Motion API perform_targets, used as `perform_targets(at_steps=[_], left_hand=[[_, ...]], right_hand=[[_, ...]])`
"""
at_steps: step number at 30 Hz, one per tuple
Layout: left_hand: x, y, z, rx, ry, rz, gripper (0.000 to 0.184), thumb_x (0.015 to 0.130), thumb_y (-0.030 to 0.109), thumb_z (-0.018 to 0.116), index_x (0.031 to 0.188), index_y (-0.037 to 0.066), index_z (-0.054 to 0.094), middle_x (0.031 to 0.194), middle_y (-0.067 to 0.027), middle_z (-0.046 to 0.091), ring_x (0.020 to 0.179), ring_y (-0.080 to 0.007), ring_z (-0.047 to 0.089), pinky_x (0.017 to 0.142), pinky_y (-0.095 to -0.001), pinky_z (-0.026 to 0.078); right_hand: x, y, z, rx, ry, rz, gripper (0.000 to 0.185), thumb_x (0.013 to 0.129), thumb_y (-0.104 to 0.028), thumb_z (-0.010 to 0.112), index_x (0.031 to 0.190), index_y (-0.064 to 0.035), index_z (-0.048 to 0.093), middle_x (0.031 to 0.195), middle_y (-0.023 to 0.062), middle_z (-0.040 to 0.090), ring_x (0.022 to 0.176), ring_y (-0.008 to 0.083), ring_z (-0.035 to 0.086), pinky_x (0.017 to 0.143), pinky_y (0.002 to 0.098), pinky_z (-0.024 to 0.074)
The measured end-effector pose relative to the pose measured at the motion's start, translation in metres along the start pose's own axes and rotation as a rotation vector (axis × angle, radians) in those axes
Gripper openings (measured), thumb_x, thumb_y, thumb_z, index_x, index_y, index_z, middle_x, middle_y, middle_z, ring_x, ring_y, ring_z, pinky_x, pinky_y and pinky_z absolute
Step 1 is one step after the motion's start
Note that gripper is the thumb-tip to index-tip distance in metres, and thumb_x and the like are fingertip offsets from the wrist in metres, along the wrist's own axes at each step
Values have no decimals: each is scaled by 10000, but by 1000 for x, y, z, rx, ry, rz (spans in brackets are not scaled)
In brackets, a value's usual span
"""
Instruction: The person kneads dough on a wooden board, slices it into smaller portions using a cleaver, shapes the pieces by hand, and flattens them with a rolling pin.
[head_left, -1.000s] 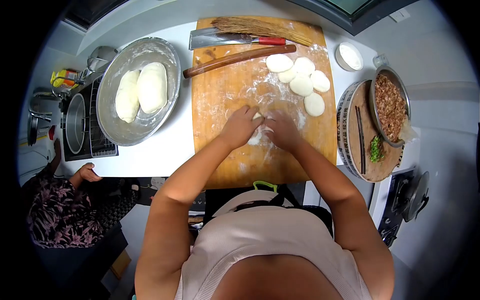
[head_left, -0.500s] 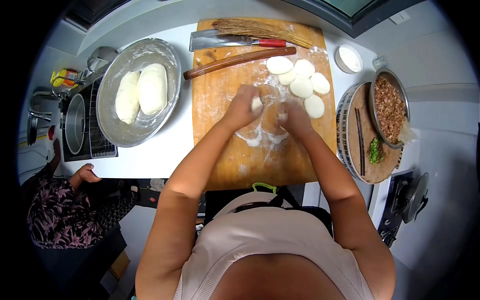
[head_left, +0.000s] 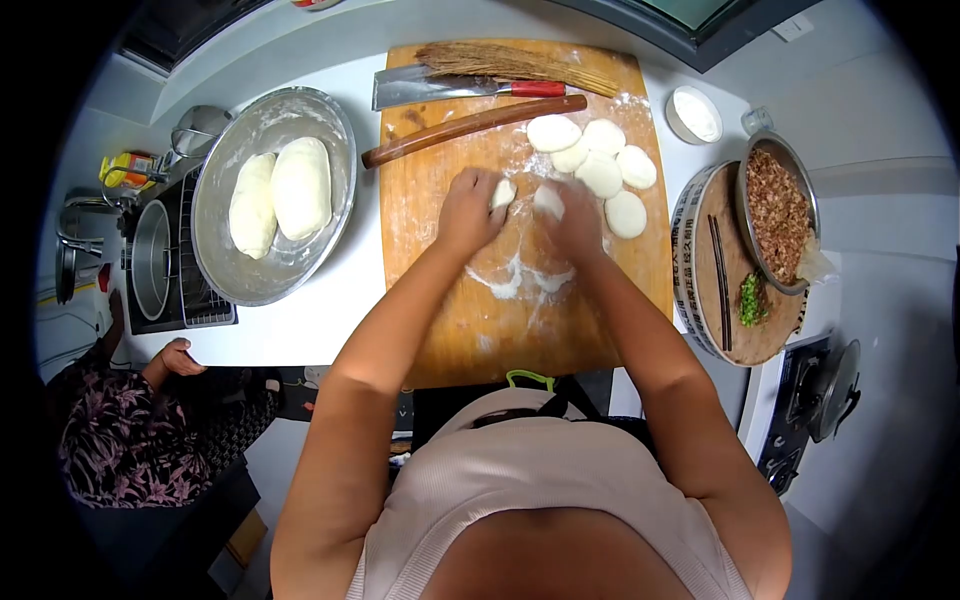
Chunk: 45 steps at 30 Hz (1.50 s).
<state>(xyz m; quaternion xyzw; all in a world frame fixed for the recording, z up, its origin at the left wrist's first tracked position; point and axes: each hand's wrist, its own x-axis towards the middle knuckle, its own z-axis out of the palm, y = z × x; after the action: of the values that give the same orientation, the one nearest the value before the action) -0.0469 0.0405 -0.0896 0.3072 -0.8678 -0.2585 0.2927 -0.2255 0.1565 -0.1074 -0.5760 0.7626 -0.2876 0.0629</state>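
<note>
My left hand (head_left: 471, 210) is curled on a floured wooden board, with a small piece of dough (head_left: 503, 194) showing at its fingertips. Close by, my right hand (head_left: 574, 222) is slightly blurred and closes on another dough piece (head_left: 547, 202). Part of each piece is hidden by the fingers. Several flat dough rounds (head_left: 600, 174) lie overlapping just beyond my right hand. Loose flour (head_left: 515, 280) streaks the wooden board (head_left: 480, 345) between my wrists. A dark wooden rolling pin (head_left: 470, 131) rests beyond my left hand.
Past the rolling pin lie a wide blade with a red handle (head_left: 538, 89) and a straw brush (head_left: 510, 64). At left, a metal basin (head_left: 338, 215) holds two large dough lumps. Minced filling (head_left: 778, 215), chopsticks (head_left: 720, 285) and a flour bowl (head_left: 694, 115) are right. Another person's hand (head_left: 180, 358) touches the counter.
My hands have shifted slightly, and more of both dough pieces shows between them. My right hand is less blurred. The whole view has tilted a little.
</note>
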Motion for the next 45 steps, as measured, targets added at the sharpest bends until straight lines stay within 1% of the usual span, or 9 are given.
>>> perform_targets(at_steps=[3, 10, 15, 19, 21, 24, 27, 39, 45], left_hand=[[22, 3, 13, 28, -52, -149, 371, 766, 174, 712, 1128, 138, 640, 1063, -168, 571, 1033, -373, 555, 878, -444, 485], [-18, -7, -15, 74, -455, 199, 403, 729, 138, 724, 1122, 142, 634, 1135, -162, 553, 1075, -374, 532, 905, -442, 467], [-21, -2, -12, 40, -166, 82, 431, 710, 80, 706, 1128, 85, 601, 1135, -162, 544, 1081, -377, 521, 925, -444, 450], [-22, 2, -2, -97, -455, 255, 442, 723, 81, 694, 1154, 72, 597, 1175, -162, 544, 1101, -374, 514, 947, -445, 443], [-39, 8, -18, 14, -352, 262, 435, 734, 88, 688, 1159, 68, 599, 1187, -159, 548, 1101, -366, 514, 948, -447, 445], [-53, 6, -29, 147, -293, 143, 437, 747, 103, 685, 1176, 73, 604, 1197, -154, 552, 1120, -352, 513, 959, -455, 442], [-55, 6, -29, 251, -341, 87, 475, 766, 150, 695, 1227, 100, 596, 1210, -154, 553, 1136, -349, 516, 976, -467, 432], [-44, 16, -11, 340, -476, 129, 776, 881, 475, 554, 1505, 61, 349, 1548, -236, 314, 1437, -418, 279, 1179, -511, 211], [-28, 21, -7, 467, -517, 159, 802, 892, 470, 517, 1529, 40, 287, 1575, -242, 254, 1452, -439, 223, 1194, -534, 132]], right_hand=[[25, -5, 11, -59, 151, 104, 425, 754, -162, 735, 1161, -144, 612, 1169, 154, 559, 1096, 374, 512, 969, 481, 420], [-13, 12, -15, 104, -243, -154, 356, 729, -169, 741, 1056, -133, 603, 1120, 126, 574, 1106, 367, 505, 977, 468, 404], [-28, 1, 0, -42, 100, 97, 448, 717, -171, 767, 1133, -139, 605, 1134, 121, 579, 1151, 368, 494, 1005, 464, 381], [-31, 5, 8, 114, -113, -228, 450, 737, -183, 757, 1160, -136, 612, 1135, 122, 578, 1130, 369, 497, 988, 492, 388], [-38, 12, -13, 190, -265, -274, 430, 743, -192, 755, 1145, -133, 618, 1123, 127, 576, 1099, 373, 506, 965, 507, 398], [-49, -2, -41, -89, -144, 36, 408, 748, -203, 753, 1126, -127, 623, 1102, 129, 583, 1079, 377, 522, 932, 499, 423], [-56, 4, -29, 27, -217, -92, 417, 742, -255, 762, 1110, -116, 622, 1142, 154, 566, 1092, 388, 526, 919, 498, 435], [-37, -14, -29, -158, -303, -215, 924, 782, -563, 685, 1415, 43, 394, 1461, 241, 404, 1343, 422, 384, 1107, 563, 289], [-19, -25, -33, -283, -378, -131, 927, 776, -613, 656, 1483, -85, 374, 1519, 204, 357, 1405, 416, 312, 1123, 614, 231]])
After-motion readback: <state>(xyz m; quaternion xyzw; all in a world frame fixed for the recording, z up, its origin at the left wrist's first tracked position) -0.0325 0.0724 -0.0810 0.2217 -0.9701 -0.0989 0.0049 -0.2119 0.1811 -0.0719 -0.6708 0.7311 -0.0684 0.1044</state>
